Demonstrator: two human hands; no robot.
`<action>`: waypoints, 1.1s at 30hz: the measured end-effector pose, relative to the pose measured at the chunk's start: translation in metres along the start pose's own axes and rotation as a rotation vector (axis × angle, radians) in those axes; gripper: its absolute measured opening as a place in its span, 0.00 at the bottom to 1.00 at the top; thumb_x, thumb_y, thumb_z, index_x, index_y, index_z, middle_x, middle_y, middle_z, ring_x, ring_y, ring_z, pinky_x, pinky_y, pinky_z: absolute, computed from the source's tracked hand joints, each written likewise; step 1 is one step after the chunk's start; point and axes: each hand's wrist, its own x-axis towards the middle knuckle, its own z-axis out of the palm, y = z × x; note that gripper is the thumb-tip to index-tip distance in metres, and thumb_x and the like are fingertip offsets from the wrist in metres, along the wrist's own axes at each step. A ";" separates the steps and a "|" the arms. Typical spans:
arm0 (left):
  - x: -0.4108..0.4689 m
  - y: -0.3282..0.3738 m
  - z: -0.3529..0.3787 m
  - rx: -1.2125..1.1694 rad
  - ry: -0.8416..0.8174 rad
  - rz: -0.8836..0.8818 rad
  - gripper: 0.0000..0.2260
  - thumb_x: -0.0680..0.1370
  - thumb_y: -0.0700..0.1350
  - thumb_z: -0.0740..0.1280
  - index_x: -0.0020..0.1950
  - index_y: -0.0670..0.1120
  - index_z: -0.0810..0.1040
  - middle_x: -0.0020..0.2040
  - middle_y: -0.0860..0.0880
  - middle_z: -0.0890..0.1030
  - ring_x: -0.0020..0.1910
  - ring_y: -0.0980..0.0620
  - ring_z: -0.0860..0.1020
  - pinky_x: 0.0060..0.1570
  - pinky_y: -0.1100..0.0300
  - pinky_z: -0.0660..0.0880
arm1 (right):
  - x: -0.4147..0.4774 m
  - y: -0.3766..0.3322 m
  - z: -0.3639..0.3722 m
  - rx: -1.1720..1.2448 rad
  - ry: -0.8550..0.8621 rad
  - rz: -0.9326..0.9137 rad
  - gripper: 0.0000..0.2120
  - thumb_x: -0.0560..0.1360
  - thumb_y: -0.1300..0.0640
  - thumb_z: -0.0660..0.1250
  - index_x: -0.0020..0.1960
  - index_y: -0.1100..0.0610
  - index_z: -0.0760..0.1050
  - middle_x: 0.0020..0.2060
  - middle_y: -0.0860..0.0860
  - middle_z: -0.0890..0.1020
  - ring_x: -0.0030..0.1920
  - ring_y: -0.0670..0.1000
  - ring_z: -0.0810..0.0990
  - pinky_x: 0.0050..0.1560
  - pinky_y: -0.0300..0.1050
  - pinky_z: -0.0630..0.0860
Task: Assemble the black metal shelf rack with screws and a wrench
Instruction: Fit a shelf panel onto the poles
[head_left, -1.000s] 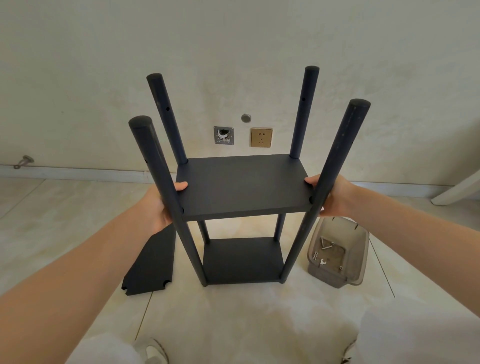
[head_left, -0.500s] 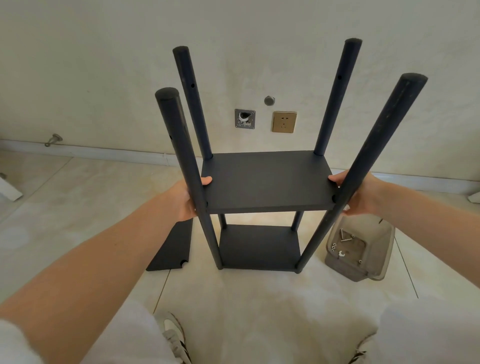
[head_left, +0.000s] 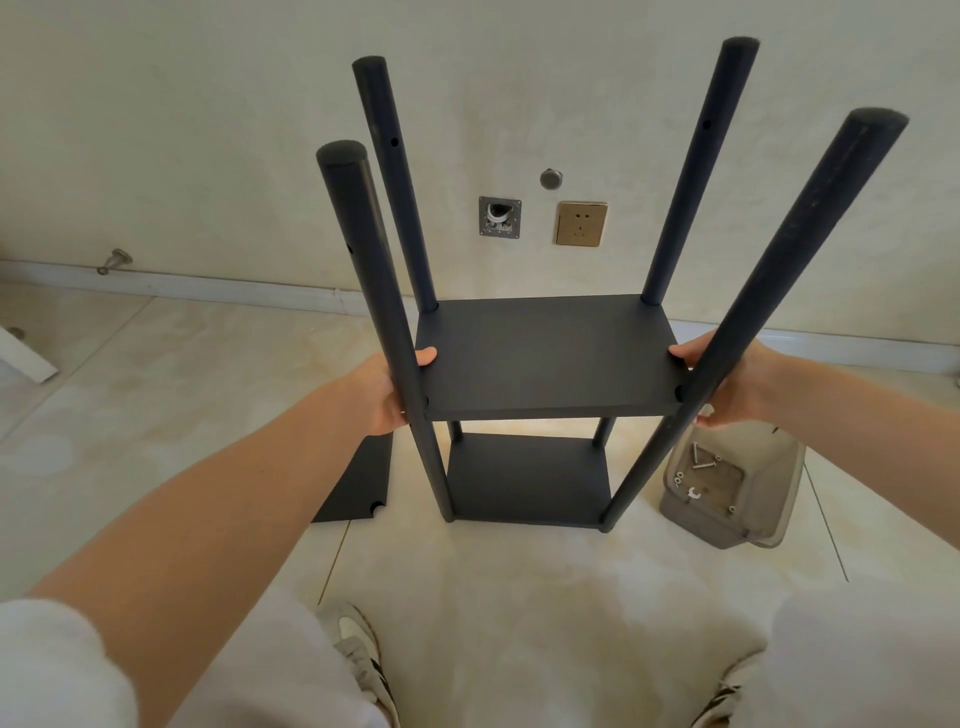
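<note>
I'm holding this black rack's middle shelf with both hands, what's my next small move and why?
Probably steady the flat black middle shelf with the left hand and reach the right hand into the grey plastic bin for a silver screw: no screw heads show at the shelf's front corners.

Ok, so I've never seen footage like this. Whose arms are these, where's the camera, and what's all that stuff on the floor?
No machine here: a person wears one camera on the head, looking down at their own arms, so there is only this view. The left hand and right hand each grip a short end of the upper shelf of a half-built black rack, thumbs on top. Four posts rise above it; a lower shelf sits near the floor. On the tiles, a spare black board lies left of the rack, and a plastic tub holding screws stands to its right.
</note>
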 end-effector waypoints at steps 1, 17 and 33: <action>0.000 -0.001 0.000 0.000 -0.001 0.003 0.21 0.77 0.44 0.73 0.67 0.40 0.75 0.58 0.44 0.82 0.51 0.45 0.82 0.48 0.51 0.80 | 0.000 0.000 0.000 -0.004 0.001 0.000 0.12 0.74 0.56 0.70 0.36 0.56 0.71 0.32 0.53 0.77 0.39 0.54 0.74 0.46 0.50 0.71; 0.018 -0.010 -0.002 0.003 0.127 0.075 0.11 0.82 0.42 0.64 0.62 0.38 0.75 0.59 0.41 0.80 0.59 0.40 0.80 0.55 0.43 0.78 | -0.011 0.001 0.007 -0.014 0.068 0.051 0.10 0.74 0.56 0.69 0.36 0.57 0.72 0.38 0.55 0.78 0.41 0.55 0.75 0.54 0.51 0.69; -0.013 -0.034 0.019 0.388 0.280 0.064 0.12 0.82 0.34 0.61 0.65 0.37 0.70 0.59 0.39 0.79 0.50 0.42 0.83 0.40 0.53 0.81 | -0.037 0.015 0.026 0.085 0.145 0.050 0.11 0.79 0.53 0.59 0.41 0.56 0.72 0.39 0.54 0.78 0.41 0.54 0.75 0.52 0.50 0.69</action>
